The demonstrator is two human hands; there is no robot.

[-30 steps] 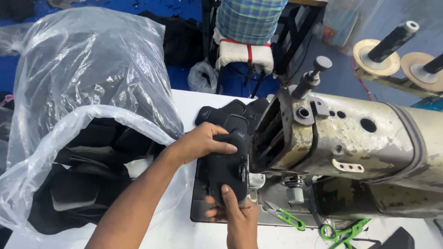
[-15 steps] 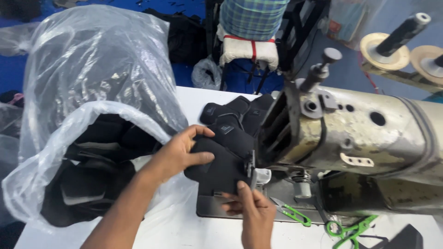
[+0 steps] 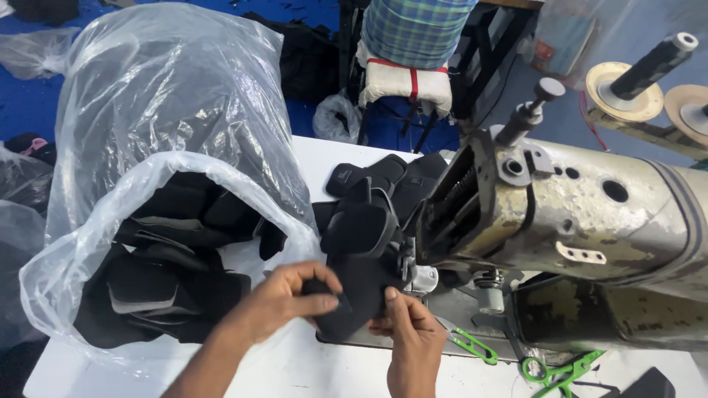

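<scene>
My left hand (image 3: 284,298) pinches the near-left edge of a black padded fabric piece (image 3: 361,287) that lies on the bed of a worn beige sewing machine (image 3: 568,214). On the same piece's near-right edge, my right hand (image 3: 409,332) presses with thumb and fingers, just in front of the presser foot (image 3: 420,276). More sewn black pieces (image 3: 376,191) trail away behind the needle area.
An open clear plastic bag (image 3: 169,250) full of black fabric pieces lies on the white table (image 3: 310,368) at the left. Green thread snips (image 3: 553,365) rest at the near right. A chair with a checked cloth (image 3: 413,37) stands beyond the table.
Both hands have drawn the black piece toward me and lower on the machine bed. My left hand has shifted from the piece's top to its near-left edge.
</scene>
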